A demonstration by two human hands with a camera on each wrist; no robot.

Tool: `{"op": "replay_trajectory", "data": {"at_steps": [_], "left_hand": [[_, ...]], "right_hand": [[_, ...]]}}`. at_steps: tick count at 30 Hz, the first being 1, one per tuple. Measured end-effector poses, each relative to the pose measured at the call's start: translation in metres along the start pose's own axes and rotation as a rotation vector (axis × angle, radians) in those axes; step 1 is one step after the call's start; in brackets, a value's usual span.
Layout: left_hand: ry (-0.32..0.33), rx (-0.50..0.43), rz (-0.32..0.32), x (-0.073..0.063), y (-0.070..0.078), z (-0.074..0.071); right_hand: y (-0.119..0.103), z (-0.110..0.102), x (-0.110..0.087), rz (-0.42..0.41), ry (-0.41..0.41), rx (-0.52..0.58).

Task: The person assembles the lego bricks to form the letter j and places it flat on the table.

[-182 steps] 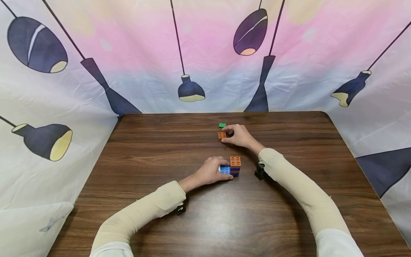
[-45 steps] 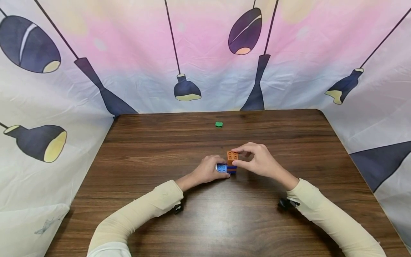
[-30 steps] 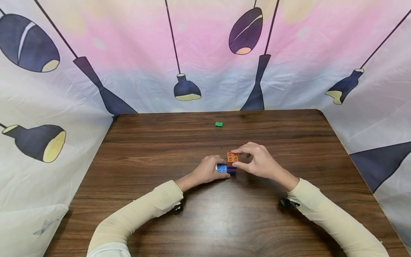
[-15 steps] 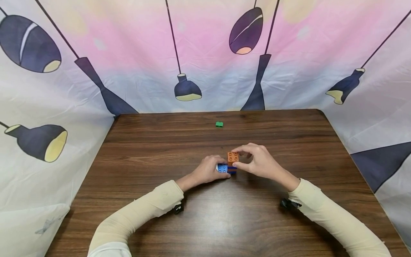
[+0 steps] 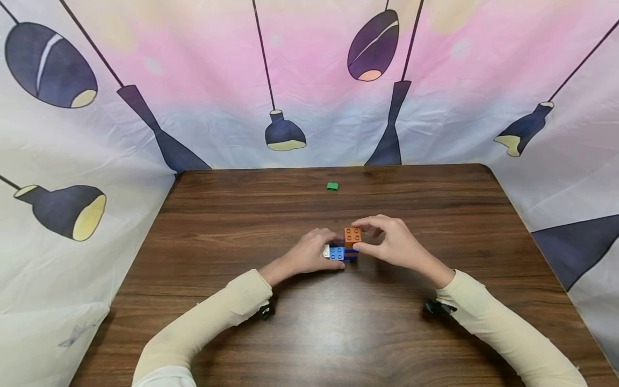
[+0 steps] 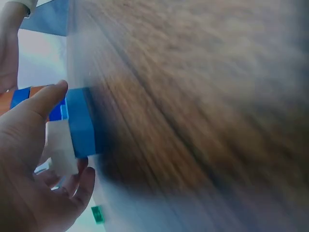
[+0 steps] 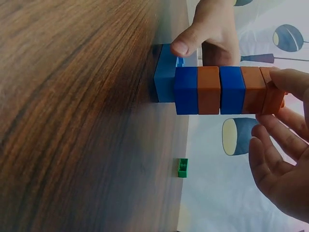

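Note:
A brick tower (image 7: 208, 90) of alternating dark blue and orange bricks rises from a light blue base brick (image 7: 165, 77) on the table. My right hand (image 5: 398, 244) pinches the top orange brick (image 5: 352, 235) between thumb and fingers; in the right wrist view that brick sits flush on the orange one beneath. A white brick (image 6: 62, 147) is beside the tower on the base. Around this end my left hand (image 5: 309, 252) has its thumb and fingers loosely spread, thumb near the base's front side. Behind the white brick, some left fingers are partly hidden.
A small green brick (image 5: 332, 186) lies near the far edge of the dark wooden table (image 5: 232, 215). A cloth backdrop (image 5: 309, 64) printed with lamps hangs behind and along the sides of the table.
Earlier the right hand took an orange brick from beside the green one and brought it onto the tower. Just now the left hand loosens and draws slightly left, uncovering the white brick.

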State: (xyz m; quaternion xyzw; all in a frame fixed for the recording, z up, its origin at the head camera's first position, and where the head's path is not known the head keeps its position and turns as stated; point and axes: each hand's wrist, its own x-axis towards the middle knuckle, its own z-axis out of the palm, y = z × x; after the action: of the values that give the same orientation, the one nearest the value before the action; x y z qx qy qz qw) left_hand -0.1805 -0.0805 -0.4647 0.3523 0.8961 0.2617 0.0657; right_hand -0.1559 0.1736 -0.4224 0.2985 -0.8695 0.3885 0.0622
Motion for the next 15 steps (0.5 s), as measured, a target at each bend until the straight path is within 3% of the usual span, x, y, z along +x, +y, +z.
{"op": "replay_trajectory", "data": {"at_steps": [8,15], "left_hand": [[0.048,0.067,-0.037,-0.019,-0.008,-0.007],[0.093,0.023,-0.064,-0.034,-0.01,-0.009]], "right_hand": [[0.002,-0.001,-0.006,0.042,0.03,0.026],[0.001,0.007,-0.008,0.058,0.063,0.024]]}}
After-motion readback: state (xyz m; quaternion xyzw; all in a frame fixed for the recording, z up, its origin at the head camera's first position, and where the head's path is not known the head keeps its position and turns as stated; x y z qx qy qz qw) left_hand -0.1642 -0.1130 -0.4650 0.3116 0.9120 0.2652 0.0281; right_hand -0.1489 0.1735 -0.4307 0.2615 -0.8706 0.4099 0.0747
